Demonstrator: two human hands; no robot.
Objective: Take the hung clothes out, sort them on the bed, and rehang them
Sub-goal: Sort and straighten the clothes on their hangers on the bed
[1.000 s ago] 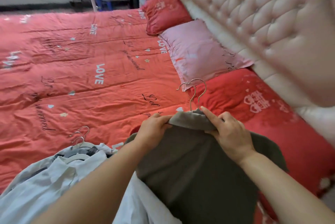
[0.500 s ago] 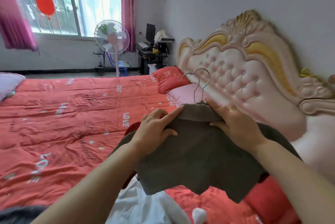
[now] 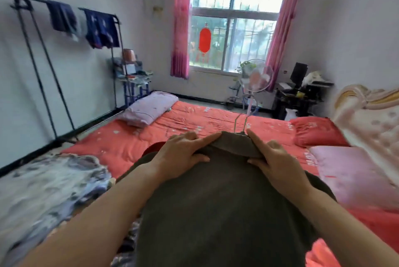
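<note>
Red quilt covers the bed (image 3: 194,119), which now runs away from me toward the window (image 3: 233,18). Half a second ago I faced the headboard (image 3: 371,119), and it has slid to the bed's right edge. Beyond the bed's left side stands the clothes rack (image 3: 43,68), newly in sight, with a few dark garments (image 3: 101,29) on its rail.

Over the near end of the bed I hold the dark olive shirt (image 3: 226,202) up off the quilt, as before. My left hand (image 3: 183,156) and right hand (image 3: 278,165) each pinch its collar, fingers on top and thumb underneath. Both index fingers point toward the hanger (image 3: 241,123), whose wire neck rises between them; its hook is blurred.

On the bed's near left corner lies the pile of clothes (image 3: 49,184), smeared by motion. A pink pillow (image 3: 354,171) lies on the bed just right of the shirt.
</note>
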